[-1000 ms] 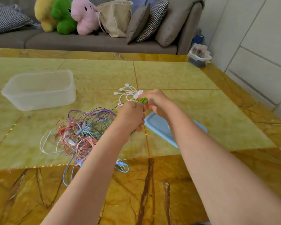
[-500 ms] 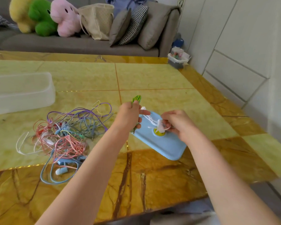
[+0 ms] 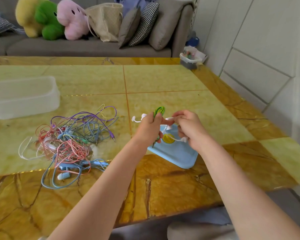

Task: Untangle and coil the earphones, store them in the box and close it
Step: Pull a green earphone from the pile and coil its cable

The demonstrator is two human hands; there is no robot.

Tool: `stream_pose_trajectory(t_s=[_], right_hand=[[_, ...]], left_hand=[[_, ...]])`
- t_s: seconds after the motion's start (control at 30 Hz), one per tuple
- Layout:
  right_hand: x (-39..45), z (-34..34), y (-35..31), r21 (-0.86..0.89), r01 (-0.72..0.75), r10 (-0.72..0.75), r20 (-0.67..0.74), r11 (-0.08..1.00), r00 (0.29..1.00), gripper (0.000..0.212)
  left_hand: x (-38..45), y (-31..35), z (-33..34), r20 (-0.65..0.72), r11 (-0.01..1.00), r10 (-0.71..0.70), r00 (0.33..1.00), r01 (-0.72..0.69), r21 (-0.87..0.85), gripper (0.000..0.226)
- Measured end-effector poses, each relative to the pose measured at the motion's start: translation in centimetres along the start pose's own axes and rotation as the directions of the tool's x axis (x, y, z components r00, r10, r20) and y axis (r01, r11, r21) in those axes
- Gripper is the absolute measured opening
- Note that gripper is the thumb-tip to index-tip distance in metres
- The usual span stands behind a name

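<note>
Left hand [image 3: 150, 129] clenched round coiled green-yellow earphone cable [image 3: 159, 110], long axis upright. Right hand [image 3: 189, 130] pinching white fuzzy tie [image 3: 170, 128] alongside. Clear plastic box [image 3: 24, 97] far off at ten o'clock, nearer left hand.

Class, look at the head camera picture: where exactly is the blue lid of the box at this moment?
The blue lid lies flat on the table, right of centre, just beneath both hands and to the right of the tangled earphones.

Green-yellow coiled earphones [image 3: 159, 110], white tie [image 3: 170, 131], light blue lid [image 3: 178, 153], translucent box [image 3: 22, 97], yellow marbled table [image 3: 163, 80]
</note>
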State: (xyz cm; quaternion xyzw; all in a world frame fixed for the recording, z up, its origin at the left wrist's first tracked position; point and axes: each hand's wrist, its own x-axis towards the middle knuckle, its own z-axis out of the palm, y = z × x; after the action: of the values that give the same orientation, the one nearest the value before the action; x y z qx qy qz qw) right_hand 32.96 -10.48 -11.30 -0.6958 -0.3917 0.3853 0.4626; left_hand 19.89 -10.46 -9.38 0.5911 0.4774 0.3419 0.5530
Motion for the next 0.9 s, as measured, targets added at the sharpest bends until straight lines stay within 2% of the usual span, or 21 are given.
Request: stream_pose_trajectory(t_s=[0.1, 0.2, 0.27, 0.33, 0.47, 0.53, 0.6, 0.7, 0.77, 0.83, 0.9], right_hand=[[-0.2, -0.1, -0.2, -0.032, -0.035, 0.037, 0.059, 0.999, 0.998, 0.014], [0.1, -0.4, 0.1, -0.358, 0.037, -0.045, -0.013, 0.933, 0.999, 0.018], [0.0, -0.8, -0.1, -0.505, 0.100, -0.142, -0.046, 0.857, 0.989, 0.026], [-0.1, -1.4, -0.3, -0.539, 0.135, -0.200, -0.063, 0.831, 0.978, 0.024], [-0.5, -2.6, -0.8, -0.555, 0.153, -0.266, -0.128, 0.818, 0.956, 0.020], [-0.8, -3.1, -1.4, -0.491, 0.159, -0.291, -0.206, 0.856, 0.934, 0.019], [-1.5, -3.3, -2.3, -0.294, 0.180, -0.247, -0.208, 0.939, 0.946, 0.014], [-3.2, -2.4, -3.9, 0.149, 0.140, -0.143, 0.009, 0.979, 0.990, 0.009], [-3.9, -1.5, -4.5, 0.310, 0.090, -0.135, 0.125, 0.946, 0.983, 0.003], [-4.3, -0.6, -4.8, 0.319, 0.084, -0.144, 0.168, 0.944, 0.975, 0.004], [-4.7, 0.1, -4.9, 0.218, 0.132, -0.168, 0.154, 0.967, 0.974, 0.005]], left_hand=[[0.2, -0.5, 0.4, 0.027, 0.998, -0.012, 1.000, 0.011, 0.062, 0.022], [0.5, -1.1, 1.2, 0.018, 0.986, -0.005, 1.000, 0.002, 0.167, 0.025], [0.7, -1.2, 1.2, 0.014, 0.992, -0.005, 1.000, 0.003, 0.126, 0.023], [0.8, -1.0, 0.9, 0.002, 0.997, -0.040, 0.999, 0.039, 0.066, 0.027], [0.7, -0.6, 0.6, 0.015, 0.992, -0.074, 0.997, 0.073, 0.102, 0.038], [0.5, -0.5, 0.6, 0.021, 0.992, -0.078, 0.997, 0.076, 0.099, 0.037], [0.4, -0.3, 0.5, 0.025, 0.997, -0.057, 0.998, 0.056, 0.062, 0.030], [0.3, 0.4, 0.2, 0.012, 0.997, -0.031, 0.999, 0.032, -0.068, 0.028], [0.0, 1.0, -0.1, 0.043, 0.990, -0.025, 0.999, 0.031, -0.138, 0.029], [-0.6, 1.4, -0.4, 0.100, 0.991, 0.004, 0.995, 0.010, -0.136, 0.028], [-1.0, 1.6, -0.7, 0.143, 0.996, 0.037, 0.989, -0.024, -0.088, 0.027]])
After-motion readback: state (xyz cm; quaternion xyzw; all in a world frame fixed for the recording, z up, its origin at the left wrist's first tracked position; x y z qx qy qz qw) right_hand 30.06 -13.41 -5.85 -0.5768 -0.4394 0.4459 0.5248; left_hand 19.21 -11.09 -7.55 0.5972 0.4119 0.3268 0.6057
